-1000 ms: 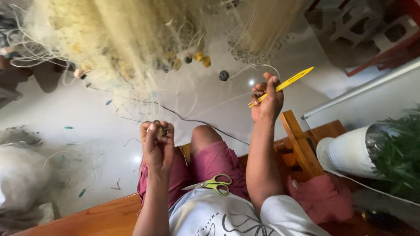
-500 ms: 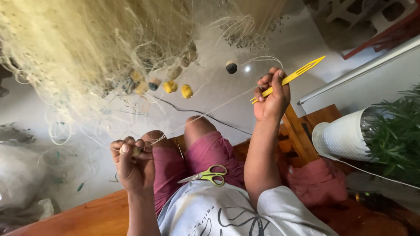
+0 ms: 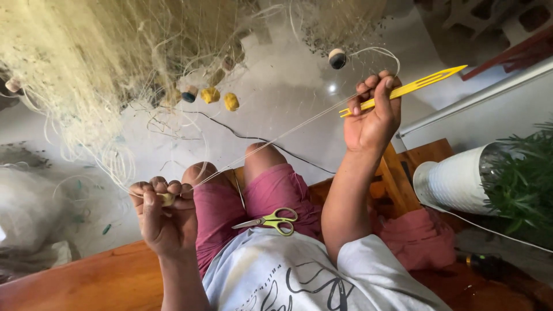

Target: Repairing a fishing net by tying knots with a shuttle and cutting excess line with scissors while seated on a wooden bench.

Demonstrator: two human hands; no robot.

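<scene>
Since the earlier frame, the left hand (image 3: 164,216) has dropped lower and outward, and the right hand (image 3: 373,112) has risen, drawing the pale line (image 3: 271,141) taut between them.

Above the left grip hangs a heap of cream fishing net (image 3: 86,63), its yellow floats (image 3: 220,98) and dark floats dangling just above the knees. Below and between the two grips, green-handled scissors (image 3: 271,220) lie on the lap, on maroon shorts (image 3: 271,193). To the right of the right grip stand a white ribbed pot (image 3: 455,181) and a green plant (image 3: 524,178); a wooden bench (image 3: 75,282) runs under the left grip.

Left grip: fingers curled tight together, clamped on the line and a small pale knot of net. Right grip: fingers closed around a yellow netting needle (image 3: 403,90), its forked tip pointing away to the right, the line running from it down to the left hand.
</scene>
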